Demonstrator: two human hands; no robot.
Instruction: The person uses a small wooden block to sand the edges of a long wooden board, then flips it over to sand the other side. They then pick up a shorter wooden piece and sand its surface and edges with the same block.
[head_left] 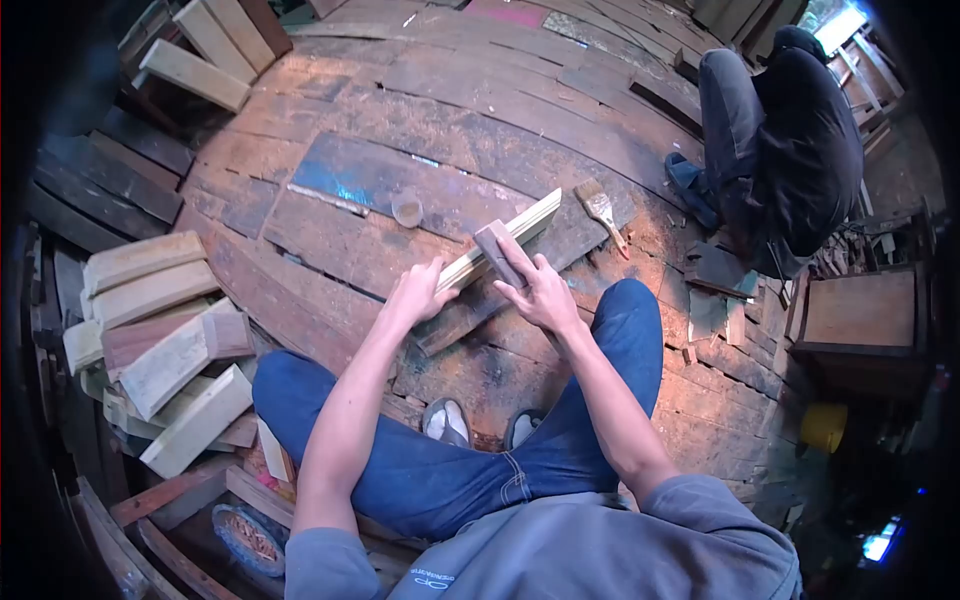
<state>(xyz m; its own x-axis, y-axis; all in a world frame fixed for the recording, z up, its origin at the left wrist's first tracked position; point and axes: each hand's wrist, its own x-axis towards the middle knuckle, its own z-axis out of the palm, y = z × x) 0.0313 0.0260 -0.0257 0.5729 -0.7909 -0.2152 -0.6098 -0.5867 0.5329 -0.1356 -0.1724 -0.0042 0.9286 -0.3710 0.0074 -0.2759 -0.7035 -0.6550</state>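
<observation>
My left hand (418,290) is closed around the near end of a pale wood strip (538,214), which has a grooved face and an angled far end. In my right hand (545,296) is a brown sanding block (502,252), gripped along its sides and resting against the strip. Under both lies a thick, worn board (445,328), set slantwise on the floor in front of my feet. A paintbrush (600,212) with a pale handle rests by the board's far right end. Beyond the strip sits a small round clear container (407,210).
Cut wood pieces (180,340) are piled at my left, with more boards (205,55) at the far left. A bowl of shavings (248,540) is at lower left. Another person (800,150) crouches at the right, near a wooden box (860,310) and a yellow container (823,427).
</observation>
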